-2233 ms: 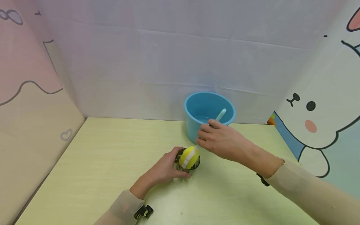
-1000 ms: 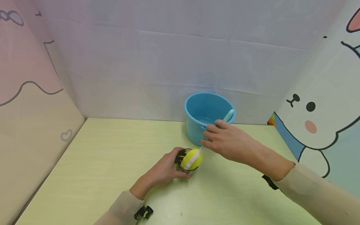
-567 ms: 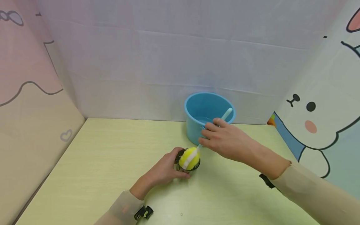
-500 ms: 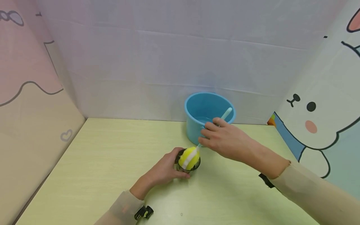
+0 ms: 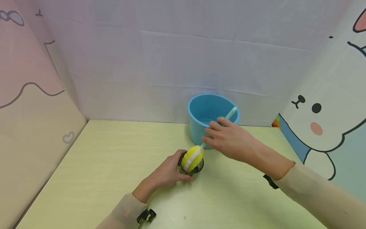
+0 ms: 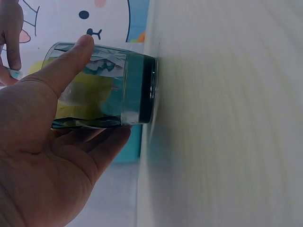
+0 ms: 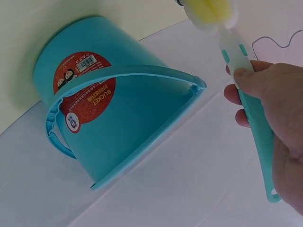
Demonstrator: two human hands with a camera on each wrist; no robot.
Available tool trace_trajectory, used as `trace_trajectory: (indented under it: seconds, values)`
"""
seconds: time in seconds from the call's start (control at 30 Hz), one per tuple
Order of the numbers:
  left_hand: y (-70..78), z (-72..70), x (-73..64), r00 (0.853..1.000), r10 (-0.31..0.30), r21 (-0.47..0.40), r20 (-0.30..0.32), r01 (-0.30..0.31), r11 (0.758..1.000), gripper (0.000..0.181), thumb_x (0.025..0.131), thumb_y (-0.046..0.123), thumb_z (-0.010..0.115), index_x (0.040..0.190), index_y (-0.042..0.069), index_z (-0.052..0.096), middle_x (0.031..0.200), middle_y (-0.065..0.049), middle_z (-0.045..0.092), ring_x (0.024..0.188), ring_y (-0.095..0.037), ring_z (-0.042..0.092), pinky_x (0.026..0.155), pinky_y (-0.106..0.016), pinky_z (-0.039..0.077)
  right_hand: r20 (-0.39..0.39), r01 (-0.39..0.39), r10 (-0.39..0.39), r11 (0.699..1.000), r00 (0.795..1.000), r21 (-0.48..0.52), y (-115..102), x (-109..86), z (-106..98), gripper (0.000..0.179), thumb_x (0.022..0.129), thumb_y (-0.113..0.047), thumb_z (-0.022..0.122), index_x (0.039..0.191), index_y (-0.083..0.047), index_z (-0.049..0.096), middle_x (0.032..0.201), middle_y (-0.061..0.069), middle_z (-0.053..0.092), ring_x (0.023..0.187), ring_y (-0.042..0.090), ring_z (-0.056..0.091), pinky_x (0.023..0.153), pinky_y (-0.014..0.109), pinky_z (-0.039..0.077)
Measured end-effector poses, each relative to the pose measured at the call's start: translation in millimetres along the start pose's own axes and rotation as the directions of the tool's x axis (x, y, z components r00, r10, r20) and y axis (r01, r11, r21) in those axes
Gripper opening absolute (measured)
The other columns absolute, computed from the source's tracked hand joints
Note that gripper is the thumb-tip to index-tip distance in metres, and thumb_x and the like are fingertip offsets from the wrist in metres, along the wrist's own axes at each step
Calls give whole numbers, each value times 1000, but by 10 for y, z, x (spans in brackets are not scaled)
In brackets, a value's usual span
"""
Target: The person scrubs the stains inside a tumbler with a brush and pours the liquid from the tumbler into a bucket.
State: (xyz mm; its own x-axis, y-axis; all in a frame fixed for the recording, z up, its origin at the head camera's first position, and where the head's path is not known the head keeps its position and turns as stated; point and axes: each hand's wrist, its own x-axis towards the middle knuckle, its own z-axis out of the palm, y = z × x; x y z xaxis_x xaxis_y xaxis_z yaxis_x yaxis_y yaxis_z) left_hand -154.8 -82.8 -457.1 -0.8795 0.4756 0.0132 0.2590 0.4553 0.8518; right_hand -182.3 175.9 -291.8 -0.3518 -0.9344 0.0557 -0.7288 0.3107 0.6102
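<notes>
R hand [image 5: 228,140] w/ brush [image 5: 192,158] in glass [image 6: 132,90]

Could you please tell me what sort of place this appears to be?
Probably a makeshift tabletop booth: a pale tabletop is bordered by a creased, plain backdrop and cartoon-printed side walls.

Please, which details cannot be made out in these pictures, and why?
Head view: the middle of the brush handle, hidden by the right hand.
Right wrist view: the tip of the sponge head, cut off by the top edge; fine print on the label, too small to read.
Left wrist view: part of the sponge head, hidden by the left hand; what shows through the glass is blurred.
</notes>
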Motion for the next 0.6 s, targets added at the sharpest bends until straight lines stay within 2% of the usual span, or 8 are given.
trace_trajectory:
  seconds: [0.23,0.4,0.6]
  values:
    - [-6,2,9,1000,11,7,-5,-11,1000,96,79,33,98,154,13,42,136,0,62,122,-16,60,109,-41,49,16,-18,18,1000,1000,5,27,-58,8,44,84,-24,93,123,-17,73,114,4,70,105,29,52,95,47,44]
    - [1,-2,5,1000,13,8,-7,-13,1000,96,78,31,98,154,14,43,139,0,62,125,-16,60,111,-41,48,42,-29,29,1000,999,2,39,-96,-6,43,86,-23,92,125,-18,74,110,4,69,102,28,50,93,46,43]
    - [6,4,10,1000,26,4,-9,-26,1000,94,78,30,99,153,14,44,141,0,61,129,-17,59,114,-42,46,41,-39,38,999,998,17,41,-136,-26,37,87,-24,90,119,-19,74,103,3,66,98,26,49,89,44,42]
